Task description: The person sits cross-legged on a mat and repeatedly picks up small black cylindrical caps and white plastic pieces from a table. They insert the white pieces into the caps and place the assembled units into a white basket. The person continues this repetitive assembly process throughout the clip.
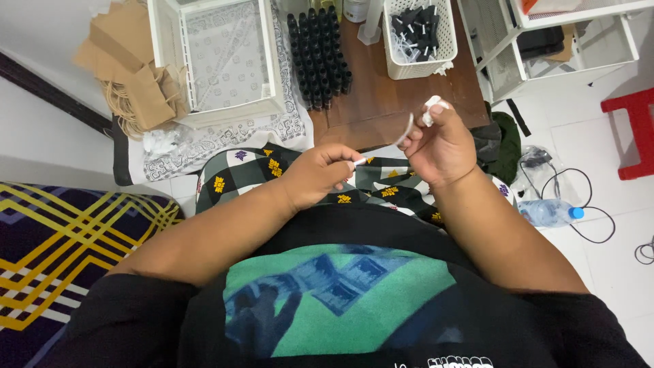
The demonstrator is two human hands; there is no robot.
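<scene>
Your right hand (439, 146) was raised above your lap, just in front of the near edge of the low wooden table (402, 102). Its fingertips were pinched shut on a small white piece (430, 109), lumpy and pale, with a knob showing above the fingers; its exact shape was too small to make out. From that hand a thin, clear, slightly curved tube (407, 129) ran down toward your left hand.

Your left hand (320, 174) sat lower and just beside the right, curled closed, gripping a short white stick-like end (359, 161) between thumb and forefinger. The two hands were near each other but not touching.

On the table stood a tight block of small black bottles (317, 58), and beside it a white perforated basket (446, 51) holding black caps with thin white tubes. A white tray (272, 75) lay on a patterned cloth to your left, with brown paper bags (129, 75) past it. A plastic water bottle (550, 212) lay on the white floor at your right.
</scene>
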